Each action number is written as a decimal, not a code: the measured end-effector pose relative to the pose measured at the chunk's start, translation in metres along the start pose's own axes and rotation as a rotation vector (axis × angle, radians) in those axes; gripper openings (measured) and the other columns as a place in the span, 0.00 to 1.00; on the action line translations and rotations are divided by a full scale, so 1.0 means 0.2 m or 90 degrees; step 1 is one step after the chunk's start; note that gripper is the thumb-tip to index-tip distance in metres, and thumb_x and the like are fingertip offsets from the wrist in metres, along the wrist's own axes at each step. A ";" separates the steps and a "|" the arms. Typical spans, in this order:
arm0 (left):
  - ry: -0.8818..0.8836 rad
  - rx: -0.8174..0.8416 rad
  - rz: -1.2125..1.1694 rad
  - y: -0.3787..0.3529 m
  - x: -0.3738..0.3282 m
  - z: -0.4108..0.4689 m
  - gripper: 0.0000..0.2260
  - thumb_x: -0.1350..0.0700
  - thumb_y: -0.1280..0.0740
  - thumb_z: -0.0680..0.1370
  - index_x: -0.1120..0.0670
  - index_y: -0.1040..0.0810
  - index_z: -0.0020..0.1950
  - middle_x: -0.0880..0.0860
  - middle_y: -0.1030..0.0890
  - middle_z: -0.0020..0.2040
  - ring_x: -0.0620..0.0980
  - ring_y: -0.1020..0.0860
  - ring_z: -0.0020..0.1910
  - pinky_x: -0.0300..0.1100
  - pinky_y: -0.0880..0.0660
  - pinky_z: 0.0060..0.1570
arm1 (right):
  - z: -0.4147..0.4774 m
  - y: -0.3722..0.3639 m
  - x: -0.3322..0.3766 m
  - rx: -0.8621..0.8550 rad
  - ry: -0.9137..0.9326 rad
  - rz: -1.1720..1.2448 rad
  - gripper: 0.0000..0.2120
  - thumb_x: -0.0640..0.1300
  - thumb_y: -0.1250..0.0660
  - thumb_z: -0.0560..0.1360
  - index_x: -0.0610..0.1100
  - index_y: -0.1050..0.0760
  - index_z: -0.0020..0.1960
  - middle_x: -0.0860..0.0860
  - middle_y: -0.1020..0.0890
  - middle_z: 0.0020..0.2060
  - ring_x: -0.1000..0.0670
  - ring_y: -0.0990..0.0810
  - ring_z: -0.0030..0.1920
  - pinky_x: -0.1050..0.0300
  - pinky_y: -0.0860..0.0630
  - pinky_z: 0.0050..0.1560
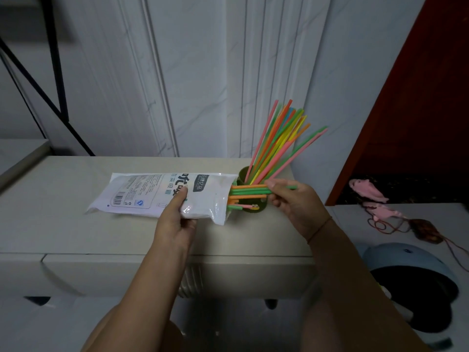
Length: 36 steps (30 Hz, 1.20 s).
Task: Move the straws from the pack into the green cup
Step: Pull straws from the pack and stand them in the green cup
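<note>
From the head view we see a pale cabinet top (76, 224) against a white marbled wall panel (193, 72); across it stretches the pack (152, 194), a white printed plastic bag with its open mouth turned to the right, though we cannot tell whether it rests on the top or is lifted off it; the left hand (175, 222) grips the pack at its near edge, thumb pressed on the printed face and fingers curled beneath; straw ends (247, 193), green, orange and pink, stick out of the mouth, and the right hand (291, 203) pinches some of them between thumb and curled fingers, how many we cannot tell; the green cup (244, 174) stands at the right end of the cabinet top, just behind the pack's mouth; the straw ends and the bag's lip cross in front of it, so only its rim and foot show; a fan of straws (276, 146) stands in the cup, leaning up and to the right; a thin band (320, 226) circles the right wrist; at far left a black metal frame (57, 72) slants up the wall; at right a dark red panel (418, 97) rises, and below it, on a lower white surface (355, 224), lie a pink soft toy (368, 191), a reddish cord (388, 226) and a small brown pouch (426, 231); nearer us sits a round pale-blue object (406, 255) with a dark opening.
</note>
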<state>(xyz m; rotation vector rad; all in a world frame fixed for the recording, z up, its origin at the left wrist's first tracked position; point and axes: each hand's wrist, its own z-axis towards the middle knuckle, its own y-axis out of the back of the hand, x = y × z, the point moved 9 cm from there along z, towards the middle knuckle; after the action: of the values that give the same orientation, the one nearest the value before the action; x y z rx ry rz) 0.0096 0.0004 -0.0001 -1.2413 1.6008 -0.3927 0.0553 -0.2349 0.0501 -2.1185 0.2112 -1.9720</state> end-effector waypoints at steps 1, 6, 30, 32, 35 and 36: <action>-0.003 -0.005 -0.006 0.01 -0.01 0.00 0.11 0.66 0.30 0.74 0.55 0.22 0.53 0.51 0.14 0.40 0.49 0.16 0.46 0.49 0.19 0.47 | 0.01 0.03 0.02 -0.017 0.004 0.015 0.05 0.34 0.34 0.74 0.33 0.22 0.46 0.47 0.24 0.29 0.56 0.26 0.28 0.67 0.28 0.29; -0.011 -0.015 -0.002 0.03 -0.04 0.01 0.10 0.66 0.31 0.75 0.55 0.23 0.53 0.52 0.14 0.42 0.49 0.17 0.48 0.48 0.19 0.48 | 0.02 0.10 0.07 -0.048 0.030 0.106 0.05 0.34 0.37 0.76 0.35 0.23 0.43 0.51 0.24 0.25 0.58 0.27 0.26 0.67 0.29 0.27; 0.027 -0.016 0.008 0.02 0.06 0.00 0.14 0.66 0.31 0.74 0.55 0.24 0.58 0.54 0.16 0.49 0.51 0.17 0.49 0.50 0.19 0.43 | 0.01 -0.08 0.07 -0.020 0.086 0.045 0.05 0.35 0.35 0.75 0.36 0.22 0.42 0.51 0.20 0.25 0.56 0.24 0.27 0.65 0.26 0.29; 0.014 -0.029 -0.004 0.06 0.01 0.02 0.17 0.66 0.31 0.74 0.55 0.26 0.62 0.54 0.17 0.53 0.51 0.18 0.51 0.50 0.19 0.45 | 0.02 -0.02 0.12 -0.059 0.102 0.033 0.06 0.34 0.36 0.76 0.36 0.23 0.41 0.50 0.21 0.22 0.57 0.23 0.25 0.66 0.27 0.27; -0.002 -0.051 -0.008 0.11 -0.06 0.05 0.20 0.66 0.32 0.75 0.56 0.27 0.66 0.54 0.18 0.57 0.50 0.19 0.53 0.48 0.19 0.44 | 0.04 0.11 0.23 -0.125 0.131 0.001 0.06 0.35 0.35 0.76 0.34 0.23 0.42 0.52 0.22 0.20 0.58 0.24 0.23 0.67 0.26 0.27; -0.003 -0.057 -0.005 0.13 -0.08 0.05 0.19 0.66 0.32 0.76 0.56 0.27 0.65 0.54 0.19 0.58 0.50 0.19 0.52 0.47 0.19 0.43 | 0.05 0.16 0.26 -0.147 0.137 -0.010 0.06 0.35 0.35 0.75 0.33 0.23 0.43 0.52 0.22 0.20 0.58 0.24 0.23 0.67 0.25 0.28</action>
<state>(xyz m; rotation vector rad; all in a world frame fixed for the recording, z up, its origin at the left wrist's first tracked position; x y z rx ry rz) 0.0045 0.0275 -0.0161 -1.3152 1.6252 -0.3260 0.0708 -0.2780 0.0900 -2.0372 0.4833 -2.2830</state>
